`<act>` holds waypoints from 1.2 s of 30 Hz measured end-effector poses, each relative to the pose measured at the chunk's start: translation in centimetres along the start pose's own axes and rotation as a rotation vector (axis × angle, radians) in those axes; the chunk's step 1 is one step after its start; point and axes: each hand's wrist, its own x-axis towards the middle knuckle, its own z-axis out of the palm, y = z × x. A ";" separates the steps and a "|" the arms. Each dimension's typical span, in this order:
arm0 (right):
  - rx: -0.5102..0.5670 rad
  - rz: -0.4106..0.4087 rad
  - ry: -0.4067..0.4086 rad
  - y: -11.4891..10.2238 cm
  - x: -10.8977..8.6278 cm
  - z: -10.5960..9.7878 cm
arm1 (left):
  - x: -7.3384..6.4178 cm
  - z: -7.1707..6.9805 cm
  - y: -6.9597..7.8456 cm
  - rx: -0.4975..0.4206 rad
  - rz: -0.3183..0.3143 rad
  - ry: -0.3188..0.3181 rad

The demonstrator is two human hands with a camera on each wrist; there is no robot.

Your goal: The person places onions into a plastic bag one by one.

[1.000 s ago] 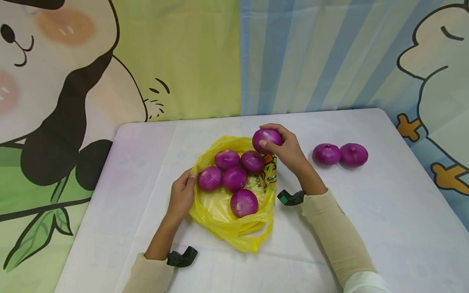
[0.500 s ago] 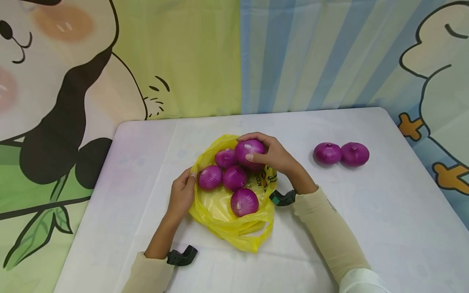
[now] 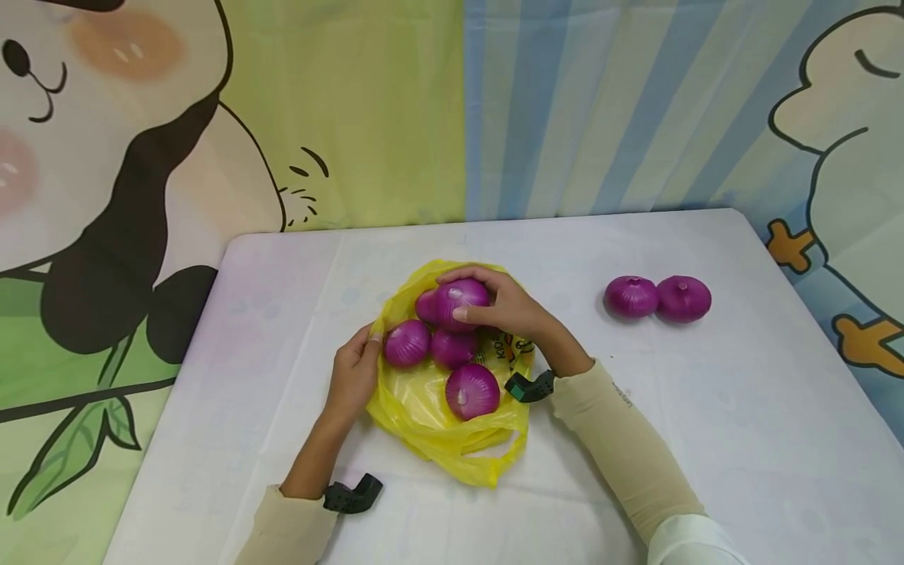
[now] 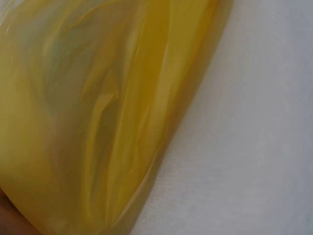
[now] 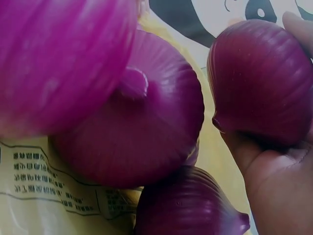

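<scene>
The carrier bag (image 3: 410, 392) is thin yellow plastic film, slightly glossy and crinkled into soft folds; the left wrist view shows it as translucent, with a dull sheen along its creases. The red onions in it (image 3: 472, 391) wear smooth, shiny skins with bright highlights (seen closely from the right wrist, they are finely ribbed rather than perfectly even). The pair of onions on the table (image 3: 683, 299) has the same polished look. Under them, the tablecloth (image 3: 607, 463) is matt, lightly wrinkled. The printed backdrop (image 3: 353, 102) looks like matt cloth, gently rippled. Both beige sleeves (image 3: 628, 439) appear to be soft, non-shiny fabric; the black wrist devices (image 3: 353, 494) resemble hard, dark plastic.
</scene>
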 end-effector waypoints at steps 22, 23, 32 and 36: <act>0.110 -0.060 -0.102 -0.3 0.6 1.0 | 0.0 -0.1 -0.1 -0.003 0.003 -0.006; 0.115 -0.069 -0.102 -0.3 0.5 0.8 | 0.0 -0.1 -0.1 -0.005 0.006 -0.009; 0.154 -0.079 -0.051 -0.3 -0.6 -0.1 | 0.0 -0.2 -0.1 -0.005 0.007 0.002; 0.179 -0.095 -0.025 -0.3 -1.4 -0.6 | 0.0 -0.2 -0.2 -0.004 0.015 0.007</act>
